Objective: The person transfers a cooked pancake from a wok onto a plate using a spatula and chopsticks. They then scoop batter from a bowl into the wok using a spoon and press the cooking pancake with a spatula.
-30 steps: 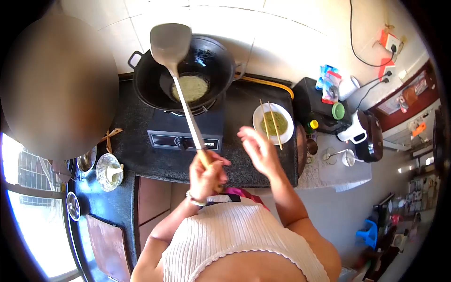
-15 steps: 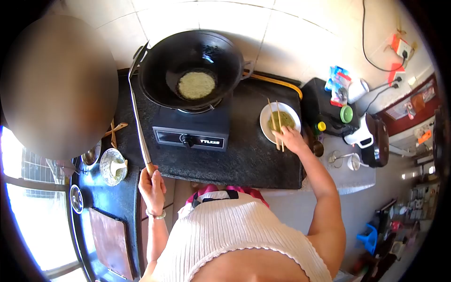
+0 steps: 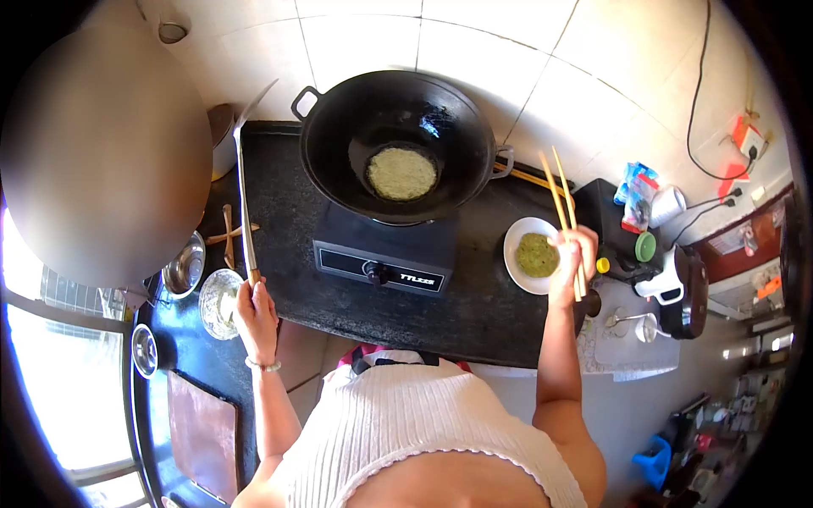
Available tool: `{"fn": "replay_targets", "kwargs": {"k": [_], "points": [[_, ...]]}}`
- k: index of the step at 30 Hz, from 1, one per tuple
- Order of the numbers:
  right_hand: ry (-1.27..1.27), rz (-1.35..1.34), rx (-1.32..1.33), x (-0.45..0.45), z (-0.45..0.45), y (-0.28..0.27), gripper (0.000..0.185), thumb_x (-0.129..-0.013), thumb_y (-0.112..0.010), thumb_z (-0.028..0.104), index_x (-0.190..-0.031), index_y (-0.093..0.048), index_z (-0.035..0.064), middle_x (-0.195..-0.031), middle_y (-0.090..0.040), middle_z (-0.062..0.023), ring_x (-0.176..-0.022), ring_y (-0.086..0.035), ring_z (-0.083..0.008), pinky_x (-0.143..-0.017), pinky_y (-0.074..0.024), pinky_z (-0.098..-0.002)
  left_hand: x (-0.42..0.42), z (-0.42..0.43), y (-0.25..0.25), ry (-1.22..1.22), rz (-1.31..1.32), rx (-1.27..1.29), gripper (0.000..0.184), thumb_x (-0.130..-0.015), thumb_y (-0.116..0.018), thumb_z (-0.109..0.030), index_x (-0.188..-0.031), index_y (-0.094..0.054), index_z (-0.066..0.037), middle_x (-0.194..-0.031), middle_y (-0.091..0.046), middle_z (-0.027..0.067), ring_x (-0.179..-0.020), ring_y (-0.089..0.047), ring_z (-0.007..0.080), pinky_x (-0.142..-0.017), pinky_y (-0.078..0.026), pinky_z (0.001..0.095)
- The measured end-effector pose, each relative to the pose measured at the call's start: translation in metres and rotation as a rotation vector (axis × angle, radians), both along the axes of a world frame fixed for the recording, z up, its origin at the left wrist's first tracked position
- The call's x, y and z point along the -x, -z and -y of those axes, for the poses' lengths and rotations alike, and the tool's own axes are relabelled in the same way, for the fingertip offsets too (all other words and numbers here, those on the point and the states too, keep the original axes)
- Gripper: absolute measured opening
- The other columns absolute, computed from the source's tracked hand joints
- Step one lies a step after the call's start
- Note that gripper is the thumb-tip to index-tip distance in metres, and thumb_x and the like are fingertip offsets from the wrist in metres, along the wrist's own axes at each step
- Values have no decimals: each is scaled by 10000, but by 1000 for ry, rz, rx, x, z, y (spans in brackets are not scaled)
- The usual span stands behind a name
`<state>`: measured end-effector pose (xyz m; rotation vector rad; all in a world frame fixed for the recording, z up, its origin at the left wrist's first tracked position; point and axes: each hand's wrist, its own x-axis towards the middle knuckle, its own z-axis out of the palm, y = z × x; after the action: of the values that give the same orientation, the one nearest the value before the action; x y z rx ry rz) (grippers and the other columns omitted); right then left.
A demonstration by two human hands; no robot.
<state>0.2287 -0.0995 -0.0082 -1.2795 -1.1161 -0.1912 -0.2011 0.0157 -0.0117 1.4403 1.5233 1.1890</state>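
Presently, both hands are occupied, one at each side of the stove [image 3: 383, 264]. The left hand [image 3: 257, 317] has its fingers closed around the wooden handle of a long spatula [image 3: 246, 195], which stands to the left of the wok [image 3: 339, 161] and apart from it. Its blade is seen almost from the edge, so I cannot say surely whether it touches the wall tiles [image 3: 364, 42] behind. The right hand [image 3: 576, 254] pinches a pair of chopsticks [image 3: 550, 176] between the thumb and the fingers. Their far ends point towards the wall, outside of the white bowl [image 3: 511, 254], and the hand covers part of this bowl's right rim. Inside the bowl lies a green, thick mixture [image 3: 535, 256]. The wok sits on the stove, and on its bottom there is a pale green, flat round cake [image 3: 402, 173]. Near the left hand, on the dark counter [image 3: 483, 326], are a patterned bowl [image 3: 207, 298], a metal bowl [image 3: 184, 267] and crossed wooden sticks [image 3: 228, 240].
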Motion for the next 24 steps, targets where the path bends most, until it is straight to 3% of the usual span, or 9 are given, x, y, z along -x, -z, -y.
{"fn": "replay_targets", "kwargs": {"k": [3, 6, 7, 8, 10, 14, 19, 24], "points": [[-141, -155, -52, 21, -14, -24, 422, -965, -386, 311, -1100, -493, -74, -944, -566, -161, -811, -644, -251, -787, -513, -355, 4, -20, 6, 14, 42, 26, 180, -949, -466, -180, -946, -566, -30, -568, -430, -37, -414, -351, 9, -361, -273, 164], [-143, 17, -53, 27, -24, -32, 320, -957, -430, 226, -1002, -547, -68, -933, -584, -177, -773, -650, -247, -661, -544, -317, 9, -34, 14, 36, -29, -29, 204, -959, -443, -190, -959, -564, -26, -582, -438, -34, -398, -361, 11, -342, -272, 167], [-96, 40, -35, 31, -31, -35, 206, -923, -499, 134, -942, -571, -58, -870, -601, -173, -733, -653, -226, -598, -543, -284, 9, -36, 13, 38, -34, -6, 212, -960, -445, -198, -967, -564, -24, -586, -435, -33, -405, -360, 11, -349, -277, 167], [22, 248, 2, 34, -38, -40, 105, -861, -571, 47, -925, -580, -36, -814, -612, -145, -670, -648, -210, -573, -542, -280, 9, -38, 12, 50, -25, 8, 213, -960, -445, -200, -969, -563, -23, -588, -435, -33, -408, -361, 11, -352, -278, 167], [187, 560, 129, 42, -52, -58, 103, -797, -621, 0, -894, -585, 0, -781, -611, -114, -635, -635, -208, -535, -532, -281, 10, -43, 10, 70, -9, 33, 216, -961, -445, -204, -975, -561, -23, -592, -434, -33, -414, -362, 11, -358, -282, 166], [247, 790, 245, 50, -84, -65, 112, -798, -645, 79, -827, -542, 46, -692, -537, -66, -544, -571, -199, -461, -494, -300, 13, -50, 10, 90, -21, 34, 207, -956, -455, -204, -970, -562, -27, -589, -436, -34, -422, -365, 10, -365, -286, 164], [312, 980, 319, 36, -104, -50, 127, -806, -643, 126, -743, -541, 82, -731, -514, -28, -627, -575, -171, -542, -490, -275, 19, -56, 12, 96, 14, 48, 194, -946, -478, -200, -943, -568, -28, -574, -447, -36, -425, -374, 8, -371, -289, 163], [269, 958, 391, 35, -103, -54, 150, -820, -627, 141, -731, -521, 84, -728, -505, -38, -630, -580, -185, -571, -492, -288, 22, -56, 13, 108, 27, 43, 191, -946, -478, -192, -943, -567, -24, -575, -446, -37, -427, -375, 8, -370, -291, 163]]}}
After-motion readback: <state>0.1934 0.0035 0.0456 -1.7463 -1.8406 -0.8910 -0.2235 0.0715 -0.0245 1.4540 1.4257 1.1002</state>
